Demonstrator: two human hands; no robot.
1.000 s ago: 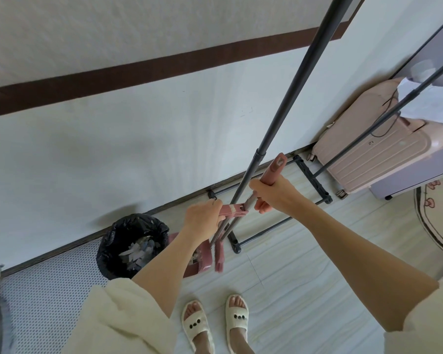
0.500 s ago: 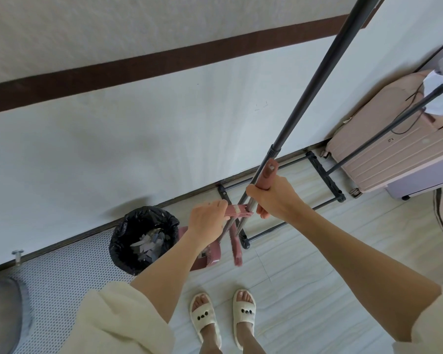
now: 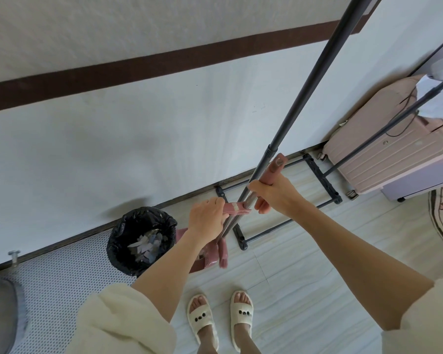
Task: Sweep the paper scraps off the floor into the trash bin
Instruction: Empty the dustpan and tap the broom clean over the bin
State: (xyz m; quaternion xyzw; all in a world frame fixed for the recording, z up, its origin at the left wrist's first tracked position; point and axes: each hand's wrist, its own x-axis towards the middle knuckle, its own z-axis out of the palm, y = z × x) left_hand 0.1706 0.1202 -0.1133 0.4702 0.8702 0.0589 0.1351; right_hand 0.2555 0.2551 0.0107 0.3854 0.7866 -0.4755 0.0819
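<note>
Pink plastic caps the broom handle (image 3: 273,171) that the right hand (image 3: 275,194) grips, fingers wrapped round its shaft just below the cap. The left hand (image 3: 206,218) is clenched on the pink dustpan handle (image 3: 237,209), which meets the broom's shaft between the two hands. Below them the pink dustpan (image 3: 206,256) stands on the pale tiled floor (image 3: 304,277), touching or just beside the trash bin (image 3: 141,238); the left forearm hides part of it, and the contact cannot be told. That bin, lined with a black bag, sits near the wall's dark baseboard (image 3: 74,241), at the edge of a dotted white mat (image 3: 56,282), and holds a heap of grey and white paper scraps (image 3: 146,247). A dark clothes rack (image 3: 287,198) stands against the wall, one pole crossing right beside the broom. At the floor's right edge a pink suitcase (image 3: 384,149) leans on the wall. Two feet in cream slippers (image 3: 202,320) stand near the lower edge.
</note>
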